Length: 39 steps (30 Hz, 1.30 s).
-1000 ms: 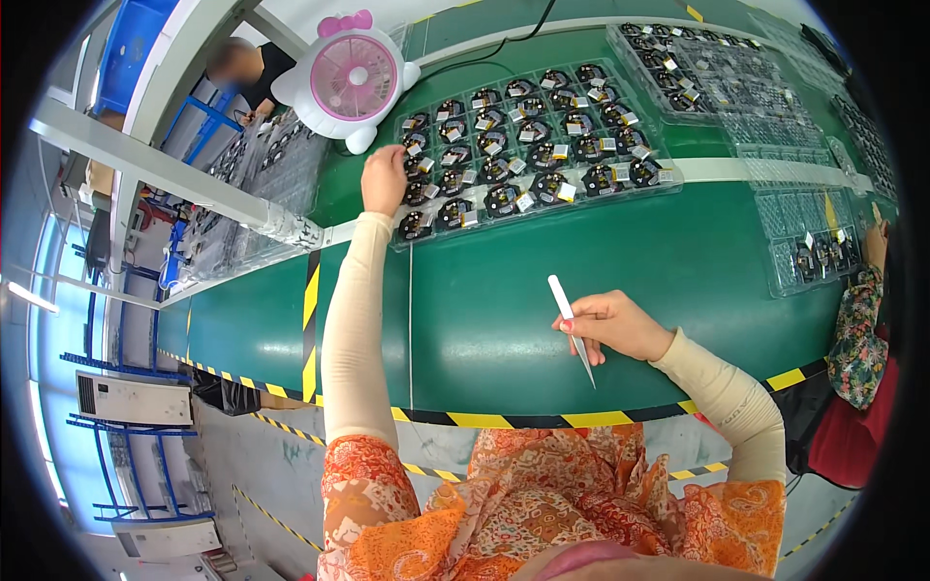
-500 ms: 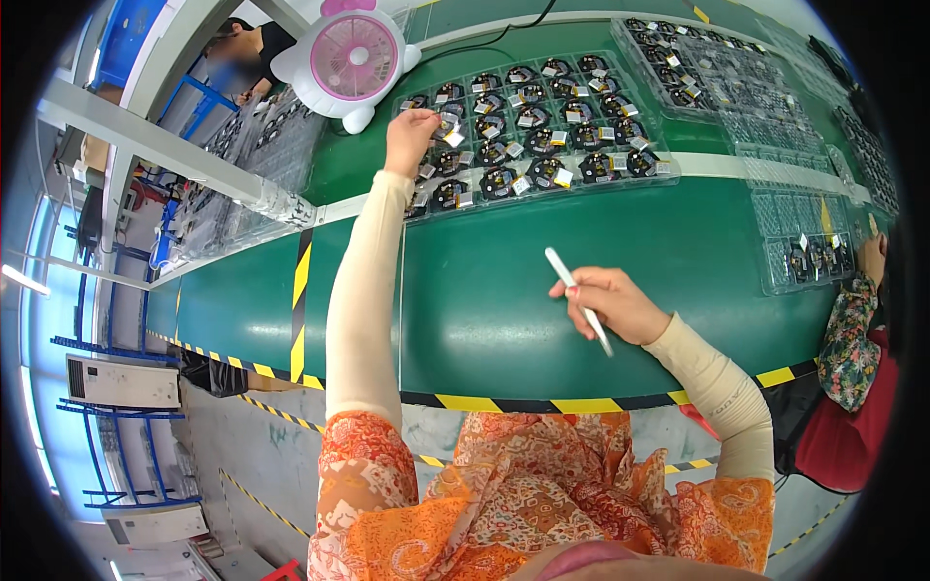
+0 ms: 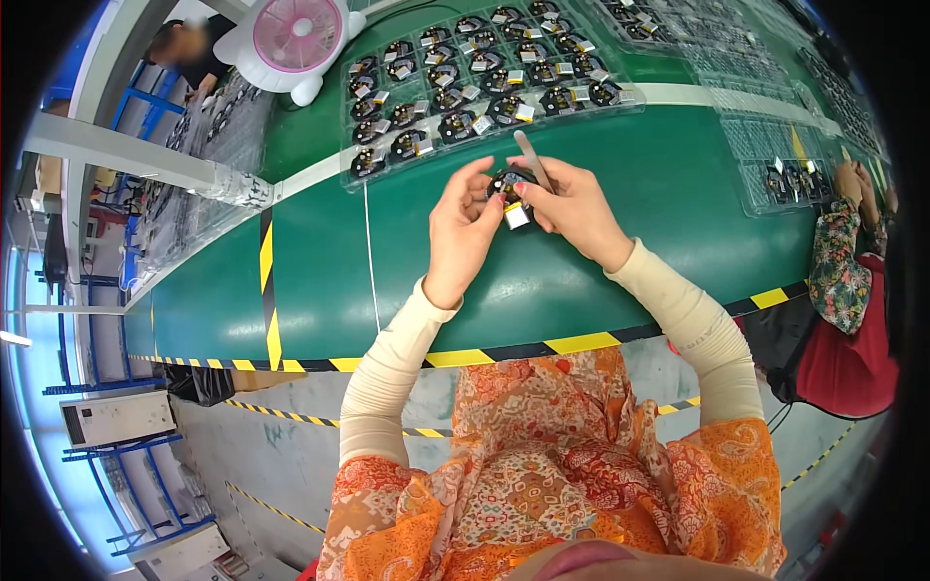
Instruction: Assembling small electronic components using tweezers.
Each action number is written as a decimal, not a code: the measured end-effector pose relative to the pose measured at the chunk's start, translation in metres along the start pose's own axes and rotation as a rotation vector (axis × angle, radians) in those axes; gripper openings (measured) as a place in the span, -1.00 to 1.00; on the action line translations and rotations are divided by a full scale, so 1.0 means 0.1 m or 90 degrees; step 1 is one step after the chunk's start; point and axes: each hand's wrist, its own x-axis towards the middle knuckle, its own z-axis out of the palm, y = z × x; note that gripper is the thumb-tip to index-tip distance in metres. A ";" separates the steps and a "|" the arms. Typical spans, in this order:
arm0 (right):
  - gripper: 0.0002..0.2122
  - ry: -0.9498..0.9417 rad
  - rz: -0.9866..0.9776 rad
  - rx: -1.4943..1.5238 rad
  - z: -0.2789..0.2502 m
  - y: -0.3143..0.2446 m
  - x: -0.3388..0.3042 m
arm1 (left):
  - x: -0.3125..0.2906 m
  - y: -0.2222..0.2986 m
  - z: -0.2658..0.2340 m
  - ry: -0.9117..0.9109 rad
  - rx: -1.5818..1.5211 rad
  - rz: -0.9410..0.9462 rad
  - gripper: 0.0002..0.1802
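My left hand [image 3: 462, 230] pinches a round black circuit assembly [image 3: 508, 184] between thumb and fingers, over the green table. A small silver-white block [image 3: 518, 215] hangs from its near side, wired to it or attached; I cannot tell which. From the right, my right hand [image 3: 581, 211] meets it, thumb against the assembly. Held along its fingers is a slim, pale pen-like tool [image 3: 530, 160], one end pointing up and away; its other end is hidden. Beyond both hands lies a clear plastic tray [image 3: 628, 98] with rows of similar black assemblies.
A white-and-pink fan [image 3: 298, 34] stands at the far left beside a metal post. More clear trays [image 3: 751, 198] lie to the right, where a co-worker's hands [image 3: 854, 184] are busy. Another person sits at the far left. Striped tape [image 3: 465, 357] marks the table's near edge.
My left hand has come back from the tray, bringing a black assembly in front of me. My right hand has moved up and left to meet it, still gripping the tool. The view has shifted.
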 end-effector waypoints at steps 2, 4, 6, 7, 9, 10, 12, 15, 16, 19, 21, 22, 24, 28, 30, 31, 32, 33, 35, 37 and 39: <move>-0.75 0.013 -0.028 0.007 0.04 -0.01 0.01 | 0.02 -0.10 -0.03 0.068 -0.069 0.017 -0.68; -0.76 0.036 -0.019 0.002 0.02 0.01 -0.01 | 0.01 -0.08 -0.10 0.041 0.080 0.084 -0.68; -0.77 0.023 -0.001 -0.022 -0.01 0.00 -0.03 | 0.01 -0.06 -0.15 0.013 0.228 0.152 -0.68; -0.77 0.011 0.016 -0.043 -0.02 0.00 -0.03 | 0.01 -0.05 -0.15 0.011 0.262 0.209 -0.71; -0.78 0.012 0.016 -0.025 -0.01 0.07 -0.03 | 0.01 -0.02 -0.15 0.010 0.293 0.266 -0.73; -0.78 0.012 0.015 -0.004 -0.01 0.09 -0.04 | 0.02 0.00 -0.14 0.019 0.189 0.144 -0.75; -0.78 0.015 0.021 0.010 0.00 0.09 -0.05 | 0.01 0.01 -0.14 0.040 -0.018 -0.102 -0.80; -0.79 0.016 0.040 0.033 0.05 0.05 -0.03 | -0.01 -0.04 -0.17 0.006 0.030 -0.025 -0.80; -0.79 0.017 0.052 0.039 0.06 0.04 -0.03 | -0.01 -0.04 -0.17 0.009 0.028 -0.028 -0.80; -0.78 -0.027 0.029 -0.013 0.05 0.10 -0.04 | 0.01 -0.02 -0.17 -0.025 0.202 0.193 -0.80; -0.78 -0.026 0.046 0.002 0.06 0.09 -0.04 | 0.00 -0.02 -0.14 0.052 0.154 0.145 -0.83; -0.78 -0.023 0.062 0.019 0.06 0.09 -0.05 | -0.01 -0.04 -0.15 0.054 0.153 0.144 -0.83; -0.78 -0.007 0.065 0.025 0.07 0.09 -0.07 | -0.01 -0.06 -0.18 0.091 0.346 0.215 -0.85; -0.79 0.035 0.066 0.040 0.07 0.10 -0.08 | -0.03 -0.01 -0.11 0.122 0.379 0.258 -0.85; -0.79 0.025 0.059 0.029 0.08 0.10 -0.09 | -0.03 -0.02 -0.10 0.127 0.397 0.268 -0.86; -0.79 0.015 0.052 0.018 0.08 0.10 -0.10 | -0.03 -0.02 -0.10 0.127 0.397 0.267 -0.86; -0.79 0.014 0.052 0.019 0.09 0.11 -0.11 | -0.03 -0.04 -0.10 0.130 0.392 0.259 -0.87; -0.79 0.018 0.040 -0.001 0.10 0.11 -0.12 | -0.03 -0.04 -0.10 0.132 0.387 0.251 -0.88; -0.79 0.022 0.028 -0.019 0.10 0.13 -0.12 | -0.03 -0.05 -0.09 0.133 0.364 0.235 -0.89; -0.79 0.025 0.016 -0.047 0.10 0.13 -0.13 | -0.03 -0.06 -0.08 0.134 0.341 0.219 -0.90; -0.80 0.030 0.016 -0.013 0.09 0.15 -0.13 | -0.03 -0.09 -0.09 0.112 0.308 0.222 -0.90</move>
